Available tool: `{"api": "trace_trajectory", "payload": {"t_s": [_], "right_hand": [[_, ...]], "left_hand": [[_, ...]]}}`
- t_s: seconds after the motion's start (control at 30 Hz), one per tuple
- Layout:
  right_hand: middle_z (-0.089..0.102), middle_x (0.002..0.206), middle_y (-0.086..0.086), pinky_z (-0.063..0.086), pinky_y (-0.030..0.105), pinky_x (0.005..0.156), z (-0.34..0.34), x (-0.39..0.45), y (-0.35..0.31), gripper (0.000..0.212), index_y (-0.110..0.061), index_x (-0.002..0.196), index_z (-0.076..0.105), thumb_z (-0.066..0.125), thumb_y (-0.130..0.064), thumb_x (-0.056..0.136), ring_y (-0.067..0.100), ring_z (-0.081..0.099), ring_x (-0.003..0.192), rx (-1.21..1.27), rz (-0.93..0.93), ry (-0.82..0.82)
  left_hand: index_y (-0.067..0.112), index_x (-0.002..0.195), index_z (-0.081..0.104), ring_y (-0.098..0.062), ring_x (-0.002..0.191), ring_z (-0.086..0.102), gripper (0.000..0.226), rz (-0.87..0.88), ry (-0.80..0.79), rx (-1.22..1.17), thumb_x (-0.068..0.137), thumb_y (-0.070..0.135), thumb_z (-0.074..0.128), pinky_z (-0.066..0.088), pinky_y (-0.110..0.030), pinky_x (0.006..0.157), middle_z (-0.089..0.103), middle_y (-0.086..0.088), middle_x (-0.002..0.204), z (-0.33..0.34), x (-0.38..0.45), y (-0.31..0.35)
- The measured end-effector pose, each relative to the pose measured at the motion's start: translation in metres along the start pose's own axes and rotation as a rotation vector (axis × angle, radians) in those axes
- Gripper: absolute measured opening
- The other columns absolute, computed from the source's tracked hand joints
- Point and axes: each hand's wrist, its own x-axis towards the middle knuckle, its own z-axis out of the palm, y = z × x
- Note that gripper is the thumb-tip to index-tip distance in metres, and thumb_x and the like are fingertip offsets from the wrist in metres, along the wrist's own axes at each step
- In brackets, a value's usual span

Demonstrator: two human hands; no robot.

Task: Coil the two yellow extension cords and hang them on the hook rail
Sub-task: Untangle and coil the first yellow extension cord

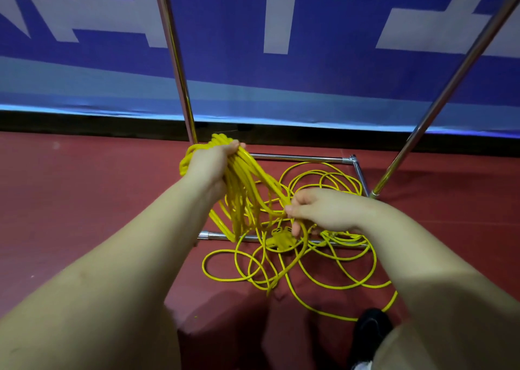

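- Left hand [209, 163] grips a bundle of yellow cord loops [239, 201].
- Right hand [323, 210] pinches one strand.
- Loose yellow cord [332, 257] sprawls on the red floor [84, 201], across the rack's base bars [298, 158].

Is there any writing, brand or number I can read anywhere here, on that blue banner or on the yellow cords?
Nothing can be read as text.
Blue banner: big white strokes of large characters, cut off by the top edge; no whole character shows.
Yellow cords and the yellow socket block: no print that can be made out.
Metal rack poles: no label in view.
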Motion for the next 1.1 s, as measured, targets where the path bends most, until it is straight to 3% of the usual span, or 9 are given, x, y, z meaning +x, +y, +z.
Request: {"api": "trace_trajectory", "payload": {"t_s": [0.1,0.17,0.37,0.5,0.7,0.77,0.83,1.0,1.1], "right_hand": [[0.069,0.079,-0.007,0.037,0.032,0.063,-0.007,-0.001,0.013,0.014,-0.021,0.082,0.048,0.049,-0.025,0.096,0.018,0.048,0.068,-0.089,0.040,0.058],[0.068,0.078,-0.005,0.042,0.031,0.060,-0.013,-0.001,0.015,0.008,-0.021,0.088,0.048,0.049,-0.019,0.096,0.017,0.058,0.066,-0.070,0.010,0.145],[0.063,0.077,0.005,0.053,0.020,0.047,-0.023,0.002,0.010,0.011,-0.012,0.106,0.049,0.051,-0.014,0.096,0.008,0.065,0.049,0.531,0.023,0.403],[0.061,0.080,0.006,0.054,0.020,0.048,-0.023,0.005,0.006,0.017,-0.008,0.111,0.055,0.052,-0.015,0.095,0.008,0.066,0.051,0.785,0.078,0.378],[0.061,0.073,0.006,0.050,0.017,0.042,-0.019,0.011,-0.006,0.009,-0.006,0.090,0.055,0.049,-0.010,0.095,0.007,0.064,0.045,1.168,0.062,0.340],[0.065,0.059,0.004,0.050,0.018,0.041,-0.018,0.012,-0.009,0.015,-0.005,0.083,0.054,0.047,-0.009,0.096,0.008,0.064,0.044,1.292,0.067,0.335],[0.063,0.049,0.004,0.051,0.019,0.041,-0.017,0.013,-0.011,0.021,-0.004,0.078,0.054,0.046,-0.008,0.096,0.010,0.064,0.044,1.367,0.079,0.332],[0.060,0.045,0.003,0.053,0.023,0.042,-0.018,0.014,-0.015,0.022,-0.001,0.076,0.055,0.046,-0.004,0.096,0.012,0.064,0.043,1.488,0.077,0.330],[0.065,0.061,0.006,0.056,0.025,0.049,-0.020,0.013,-0.016,0.016,-0.003,0.081,0.056,0.049,-0.006,0.095,0.015,0.067,0.059,1.468,0.051,0.337]], "left_hand": [[0.007,0.079,0.061,-0.012,0.046,0.062,0.014,0.006,0.086,0.035,0.092,0.008,0.057,0.056,-0.028,0.053,0.065,0.001,0.051,-0.013,0.008,0.009],[0.005,0.083,0.062,-0.014,0.047,0.062,0.010,0.003,0.092,0.162,0.091,0.008,0.058,0.055,-0.031,0.056,0.064,-0.001,0.050,-0.018,0.009,0.006],[0.006,0.096,0.058,-0.010,0.047,0.062,0.008,-0.078,-0.146,0.288,0.095,0.010,0.051,0.054,-0.028,0.052,0.065,0.000,0.057,-0.010,0.000,-0.005],[0.006,0.077,0.058,-0.015,0.053,0.064,0.020,-0.107,-0.359,0.312,0.095,0.011,0.051,0.055,-0.028,0.055,0.061,-0.005,0.060,-0.001,-0.016,-0.004],[0.009,0.073,0.064,-0.014,0.054,0.062,0.015,-0.024,-0.511,0.459,0.087,0.008,0.062,0.055,-0.029,0.058,0.064,-0.003,0.061,0.010,-0.035,-0.014],[0.007,0.083,0.068,-0.021,0.067,0.064,0.009,0.003,-0.582,0.528,0.080,0.015,0.071,0.056,-0.036,0.070,0.065,-0.010,0.075,0.011,-0.037,-0.020],[0.004,0.096,0.063,-0.025,0.075,0.061,0.039,0.024,-0.608,0.650,0.069,0.024,0.082,0.054,-0.042,0.078,0.060,-0.014,0.082,0.011,-0.037,-0.024],[0.016,0.085,0.060,-0.007,0.052,0.061,0.019,0.093,-0.628,0.645,0.082,-0.002,0.067,0.053,-0.022,0.053,0.062,0.008,0.055,0.016,-0.038,-0.029],[0.016,0.078,0.059,-0.006,0.048,0.061,0.018,0.146,-0.606,0.635,0.086,0.000,0.063,0.052,-0.021,0.050,0.061,0.008,0.052,0.016,-0.038,-0.028]]}}
